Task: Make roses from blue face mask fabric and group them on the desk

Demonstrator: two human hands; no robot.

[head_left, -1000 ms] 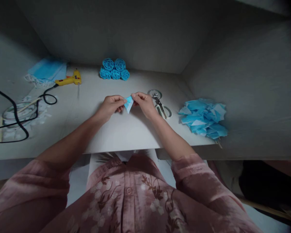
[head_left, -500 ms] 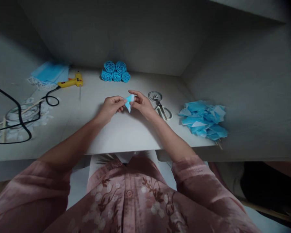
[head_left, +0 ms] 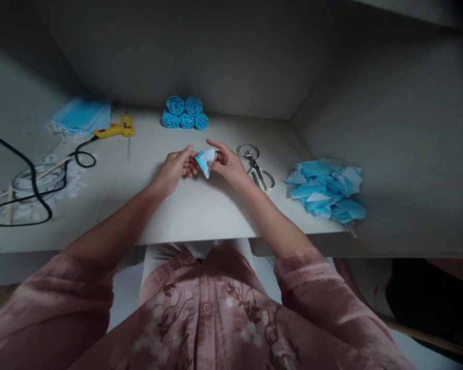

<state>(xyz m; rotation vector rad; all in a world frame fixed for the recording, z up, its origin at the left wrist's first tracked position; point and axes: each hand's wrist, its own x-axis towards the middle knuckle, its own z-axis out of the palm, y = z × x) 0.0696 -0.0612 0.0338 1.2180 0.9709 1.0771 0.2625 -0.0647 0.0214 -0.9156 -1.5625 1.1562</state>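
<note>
A small light-blue and white folded piece (head_left: pixel 206 161) is held above the middle of the table, its point facing down. My right hand (head_left: pixel 228 163) pinches its right side between thumb and fingers, with the index finger stretched out above. My left hand (head_left: pixel 176 167) is at the piece's left edge, thumb raised and fingers loosely apart and curled; whether a fingertip touches the piece is hard to tell. Just right of my right hand lie scissors (head_left: pixel 261 177) with pale handles, their blades over a round roll (head_left: pixel 248 151).
Several blue rolled flowers (head_left: pixel 185 113) are stacked at the back. Blue masks (head_left: pixel 82 115) and a yellow glue gun (head_left: pixel 118 128) lie back left, its black cord (head_left: pixel 34 180) looping over a cluttered round container (head_left: pixel 40 177). Crumpled blue pieces (head_left: pixel 324 190) are piled at right.
My left thumb and fingers have come off the piece and spread a little. The piece now shows more of its whitish face, still pinched by my right hand. The view has shifted slightly.
</note>
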